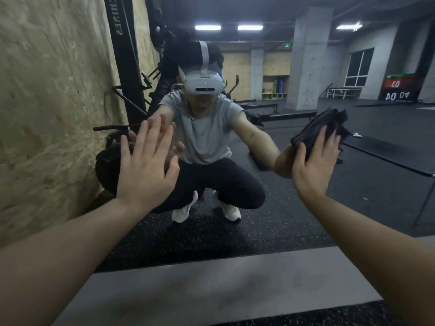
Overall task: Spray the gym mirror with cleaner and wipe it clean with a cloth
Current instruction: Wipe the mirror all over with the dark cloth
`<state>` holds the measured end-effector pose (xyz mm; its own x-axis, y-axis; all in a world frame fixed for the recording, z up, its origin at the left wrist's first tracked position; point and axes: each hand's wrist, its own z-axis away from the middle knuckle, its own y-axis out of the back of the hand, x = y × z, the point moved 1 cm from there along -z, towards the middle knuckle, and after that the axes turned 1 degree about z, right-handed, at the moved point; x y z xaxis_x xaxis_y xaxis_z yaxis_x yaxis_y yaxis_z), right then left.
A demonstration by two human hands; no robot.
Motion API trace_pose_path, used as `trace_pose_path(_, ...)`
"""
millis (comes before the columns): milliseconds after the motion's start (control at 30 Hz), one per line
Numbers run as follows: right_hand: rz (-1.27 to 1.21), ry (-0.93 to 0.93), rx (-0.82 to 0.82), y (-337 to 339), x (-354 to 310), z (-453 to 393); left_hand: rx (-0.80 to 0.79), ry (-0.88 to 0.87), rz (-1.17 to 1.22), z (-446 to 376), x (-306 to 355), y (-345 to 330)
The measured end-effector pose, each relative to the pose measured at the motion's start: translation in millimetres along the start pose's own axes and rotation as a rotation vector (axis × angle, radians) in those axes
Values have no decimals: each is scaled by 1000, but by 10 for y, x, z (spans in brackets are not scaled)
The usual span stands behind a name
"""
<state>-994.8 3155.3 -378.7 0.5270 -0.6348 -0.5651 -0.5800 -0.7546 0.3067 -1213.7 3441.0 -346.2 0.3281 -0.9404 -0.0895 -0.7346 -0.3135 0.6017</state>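
A gym: wall mirror (306, 184), speckled rubber flooring (211, 236), reflected rowing machines (282, 116).

The left hand (143, 165) lies flat against the mirror (306, 208), fingers straight and together. To the right, the right hand (315, 165) presses a dark folded cloth (322, 125) against the glass with extended fingers. The mirror reflects a squatting person wearing a white headset, a black speckled floor and rowing machines beyond. A chipboard wall (47, 114) stands left. A grey ledge (211, 283) runs along the mirror's near edge.
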Motion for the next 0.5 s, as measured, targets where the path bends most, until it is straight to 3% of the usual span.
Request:
trace_pose_path(100, -52, -83, 59, -160, -166, 103, -45, 130, 64, 147, -94, -133)
trace_pose_path(200, -27, -18, 83, -347, -420, 274, -69, 141, 96, 211, -168, -189)
trace_pose_path(333, 56, 269, 35, -607, -837, 622, -69, 115, 150, 223, -222, -189)
trace_pose_path(500, 154, 773, -110, -920, -1532, 1158, -108, 40, 239, 266, -361, -145)
